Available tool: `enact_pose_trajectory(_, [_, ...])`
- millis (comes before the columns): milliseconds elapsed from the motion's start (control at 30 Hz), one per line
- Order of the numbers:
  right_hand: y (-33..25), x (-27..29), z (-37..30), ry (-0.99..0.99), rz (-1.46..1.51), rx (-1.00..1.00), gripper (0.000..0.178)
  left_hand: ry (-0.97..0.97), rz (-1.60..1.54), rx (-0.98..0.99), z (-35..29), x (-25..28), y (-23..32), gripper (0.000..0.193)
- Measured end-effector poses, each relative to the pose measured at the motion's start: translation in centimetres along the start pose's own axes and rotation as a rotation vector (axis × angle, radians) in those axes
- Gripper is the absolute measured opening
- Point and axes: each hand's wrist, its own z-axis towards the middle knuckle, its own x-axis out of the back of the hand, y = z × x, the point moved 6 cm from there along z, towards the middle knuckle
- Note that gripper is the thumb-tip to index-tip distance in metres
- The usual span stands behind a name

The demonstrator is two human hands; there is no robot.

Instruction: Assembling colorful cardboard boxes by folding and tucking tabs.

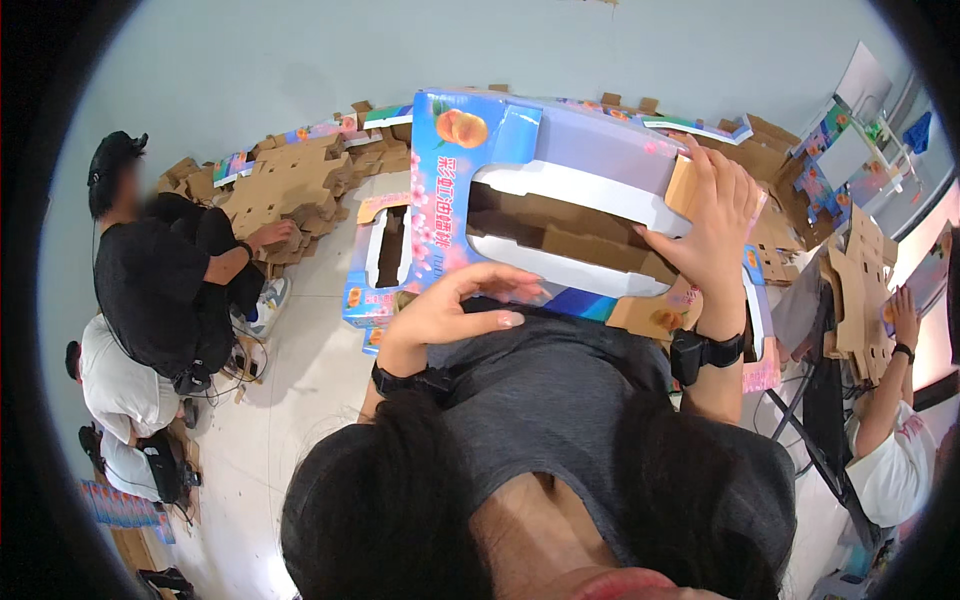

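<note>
A plain dark grey T-shirt (560, 390) is worn, cut with a low, rounded neckline (583, 497). The shoulders are covered by short sleeves (335, 470) of the same cloth, and the forearms (717, 392) are left bare. The left hand (445, 312) and right hand (715, 225) are uncovered too. A black wristband (728, 350) is fastened at each wrist, fitted with a dark, boxy case (687, 358). The shirt front is partly hidden by long, loose hair (425, 500).
</note>
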Motion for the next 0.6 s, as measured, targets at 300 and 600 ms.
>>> enact_pose_trajectory(300, [0.3, -0.8, 0.0, -0.018, -0.042, -0.046, 0.098, 0.351, 1.072, -0.477, 6.4, -3.4, 0.1, 0.05])
enact_pose_trajectory(600, [0.0, -2.1, 0.5, 0.021, -0.084, 0.0, 0.083, 0.392, 1.168, -0.524, 7.5, -1.4, -3.7, 0.052])
